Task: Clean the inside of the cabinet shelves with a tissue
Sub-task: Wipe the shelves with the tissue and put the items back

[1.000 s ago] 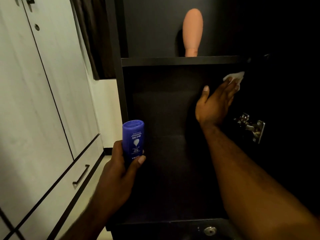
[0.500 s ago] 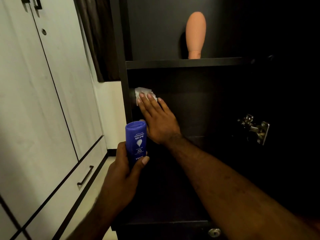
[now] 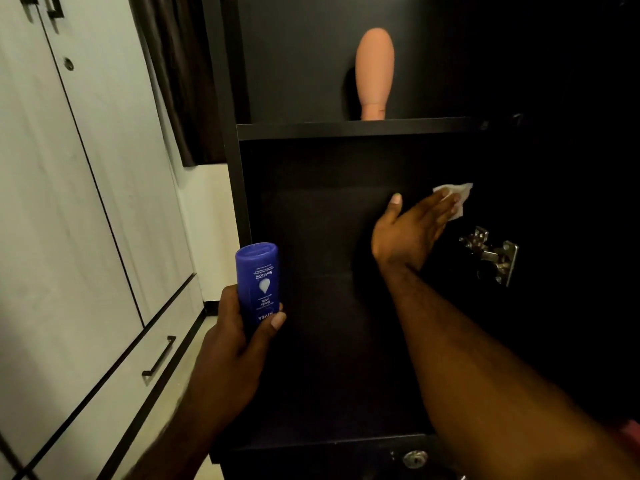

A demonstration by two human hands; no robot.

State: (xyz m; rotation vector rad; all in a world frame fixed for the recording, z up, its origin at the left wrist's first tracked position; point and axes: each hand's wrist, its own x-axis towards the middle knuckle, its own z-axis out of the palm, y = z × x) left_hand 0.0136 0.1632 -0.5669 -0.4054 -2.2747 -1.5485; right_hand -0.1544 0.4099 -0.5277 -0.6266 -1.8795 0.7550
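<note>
A dark open cabinet fills the view, with a shelf board [image 3: 346, 130] across it and a lower compartment below. My right hand [image 3: 412, 230] reaches into that compartment and presses a white tissue [image 3: 456, 195] with straight fingers against the back wall at its right side. My left hand [image 3: 235, 337] is outside the cabinet front, gripping a blue lotion bottle [image 3: 258, 282] held upside down.
A peach-coloured bottle [image 3: 374, 72] stands upside down on the upper shelf. A metal door hinge [image 3: 491, 254] is on the right inner wall. A lock [image 3: 415, 458] sits on the panel below. White wardrobe doors and a drawer with a black handle [image 3: 159, 360] are at the left.
My right hand has swept the tissue from the left side of the compartment's back wall to the right side. The left hand with the bottle has hardly moved.
</note>
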